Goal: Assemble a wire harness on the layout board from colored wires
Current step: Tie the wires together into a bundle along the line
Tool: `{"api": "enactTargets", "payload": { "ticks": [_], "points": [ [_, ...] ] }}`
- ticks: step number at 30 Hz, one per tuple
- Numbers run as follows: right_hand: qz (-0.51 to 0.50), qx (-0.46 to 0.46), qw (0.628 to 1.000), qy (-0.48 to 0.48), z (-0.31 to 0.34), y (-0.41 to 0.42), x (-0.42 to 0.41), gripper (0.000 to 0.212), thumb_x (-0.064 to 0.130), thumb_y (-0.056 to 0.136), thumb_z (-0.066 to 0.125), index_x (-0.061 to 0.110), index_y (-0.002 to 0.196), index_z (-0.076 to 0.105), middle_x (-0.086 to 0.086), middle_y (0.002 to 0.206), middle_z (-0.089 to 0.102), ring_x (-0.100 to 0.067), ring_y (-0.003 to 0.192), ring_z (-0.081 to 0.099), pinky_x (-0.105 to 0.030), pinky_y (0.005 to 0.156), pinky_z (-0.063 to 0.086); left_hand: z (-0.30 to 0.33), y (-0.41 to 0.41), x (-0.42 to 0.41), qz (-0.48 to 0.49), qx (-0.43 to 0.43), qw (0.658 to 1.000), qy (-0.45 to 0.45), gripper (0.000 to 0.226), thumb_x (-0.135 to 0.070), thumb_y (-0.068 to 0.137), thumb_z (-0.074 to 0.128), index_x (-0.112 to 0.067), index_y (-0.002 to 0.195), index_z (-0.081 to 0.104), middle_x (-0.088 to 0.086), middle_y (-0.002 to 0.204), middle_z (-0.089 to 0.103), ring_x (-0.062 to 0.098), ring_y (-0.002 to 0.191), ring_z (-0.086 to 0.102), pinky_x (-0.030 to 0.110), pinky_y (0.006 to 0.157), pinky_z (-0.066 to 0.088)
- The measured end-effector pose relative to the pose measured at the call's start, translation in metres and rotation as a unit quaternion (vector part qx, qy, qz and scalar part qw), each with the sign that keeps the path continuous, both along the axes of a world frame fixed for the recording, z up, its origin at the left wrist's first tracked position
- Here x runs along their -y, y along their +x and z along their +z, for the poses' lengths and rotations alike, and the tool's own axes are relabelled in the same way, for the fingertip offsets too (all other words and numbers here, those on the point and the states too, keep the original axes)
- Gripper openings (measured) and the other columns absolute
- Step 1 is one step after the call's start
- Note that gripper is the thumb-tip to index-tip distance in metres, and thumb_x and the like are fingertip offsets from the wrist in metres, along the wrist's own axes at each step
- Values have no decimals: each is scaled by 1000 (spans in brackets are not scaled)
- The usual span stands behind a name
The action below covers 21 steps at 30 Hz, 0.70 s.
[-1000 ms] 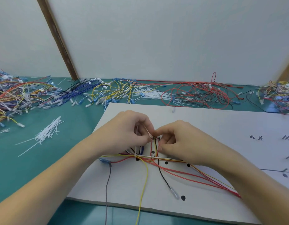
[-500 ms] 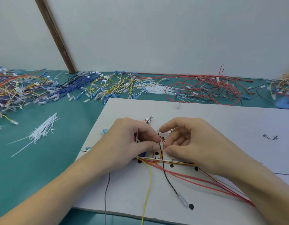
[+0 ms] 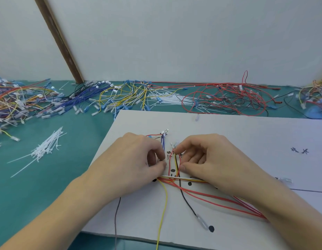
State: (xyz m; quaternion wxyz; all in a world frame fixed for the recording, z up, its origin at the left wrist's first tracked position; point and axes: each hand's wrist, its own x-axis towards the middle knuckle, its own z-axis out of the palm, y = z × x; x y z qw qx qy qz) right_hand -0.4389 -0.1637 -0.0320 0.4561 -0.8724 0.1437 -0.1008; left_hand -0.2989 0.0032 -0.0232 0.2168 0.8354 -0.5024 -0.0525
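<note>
Teal bench point(image 3: 39, 186) against a plain white wall, loose wire stock heaped along the back edge so colours are within reach: blue/mixed pile point(image 3: 30, 101), yellow bunch point(image 3: 124, 94), red coils point(image 3: 225, 100). White cable ties point(image 3: 46, 148) lie left, likely staged for bundling. White layout board point(image 3: 238, 141) sits front centre, with black dots marking routing points. Harness wires point(image 3: 201, 195) run across it: red, yellow, black, white, meeting at one junction. Left hand point(image 3: 127, 165) pinches the blue branch point(image 3: 163, 143) upright, fingers curled. Right hand point(image 3: 210, 159) pinches the red/yellow ends point(image 3: 174, 159), probably keeping the two breakouts separate while aligning them to the marks.
</note>
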Motion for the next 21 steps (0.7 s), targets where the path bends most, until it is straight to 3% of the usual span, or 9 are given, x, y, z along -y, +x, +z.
{"api": "enactTargets", "payload": {
  "ticks": [3, 9, 14, 17, 21],
  "points": [
    [1, 1, 1000, -8, 0, 0, 0, 29, 0, 80, 75, 26, 92, 76, 1, 80, 74, -3, 60, 64, -13, 60, 50, -4, -3, 4, -10, -41, 999, -33, 9, -26, 83, 71, -34, 82, 75, -19, 68, 67, -3, 70, 61, 12, 61, 42],
    [3, 1, 1000, -12, 0, -2, 0, 23, 5, 81, 77, 27, 89, 76, 5, 79, 74, 0, 60, 63, -13, 59, 49, -5, 7, 4, -10, -190, 977, -91, 14, -24, 78, 87, -32, 82, 77, -12, 72, 74, 1, 58, 61, 12, 57, 44],
    [-5, 8, 1000, -19, 0, -1, 0, 25, 3, 81, 77, 27, 89, 76, 4, 77, 74, 0, 60, 62, -13, 59, 48, -6, 8, 4, -22, -240, 967, -85, 12, -20, 81, 86, -30, 84, 81, -3, 76, 76, 10, 61, 62, 26, 60, 49],
    [-6, 8, 1000, -18, -1, -1, -1, 23, 5, 82, 77, 25, 93, 78, 4, 76, 73, 1, 59, 60, -11, 60, 46, -11, 8, 5, -19, -220, 970, -106, 12, -22, 82, 85, -34, 84, 82, -7, 74, 73, -1, 52, 52, 12, 54, 38],
    [-5, 9, 999, -37, -2, -1, -1, 26, 6, 84, 75, 27, 100, 76, 3, 76, 73, 0, 59, 58, -13, 61, 46, -15, 1, 7, -54, -126, 981, -138, 18, -10, 82, 84, -27, 85, 83, -14, 93, 75, -7, 65, 57, 3, 61, 37]
  ]
}}
